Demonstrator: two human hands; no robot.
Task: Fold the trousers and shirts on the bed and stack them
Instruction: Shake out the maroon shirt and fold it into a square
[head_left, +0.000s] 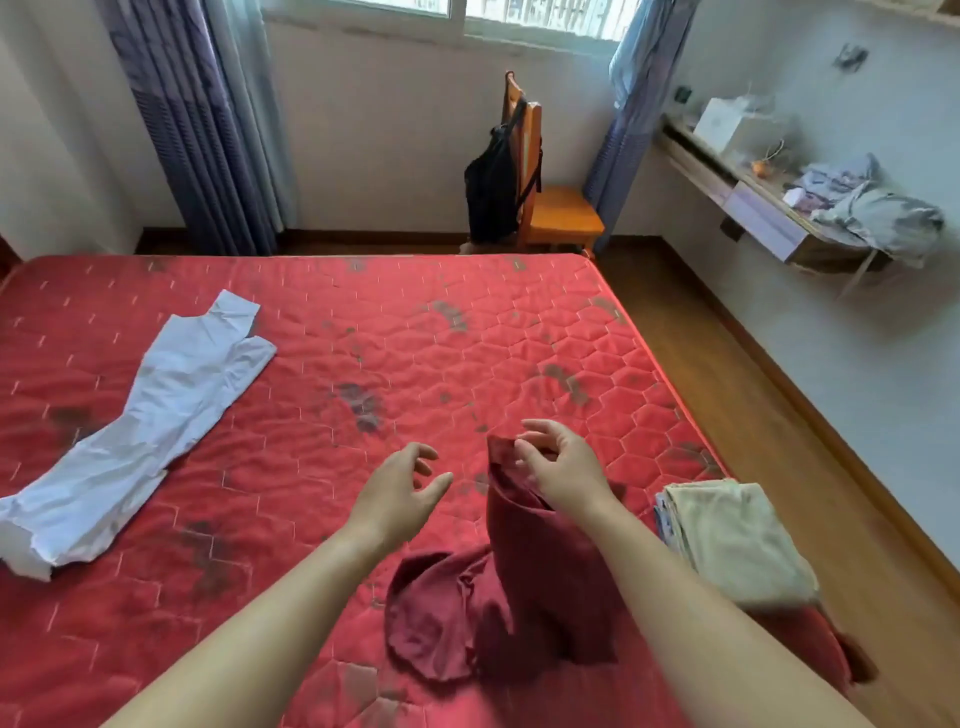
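Maroon garment (519, 597), soft and crumpled, is hanging from the right hand (563, 470), which is pinching its top edge over the red hexagon-quilted bed (363, 338). The left hand (400, 493) is hovering loose-fingered, grasping nothing. One pair of white trousers (156, 415) is lying flat at the left, and one folded stack (737, 540), beige on top, is sitting at the right.

Bare forearms (291, 597), left hand (397, 496), right hand (563, 470)
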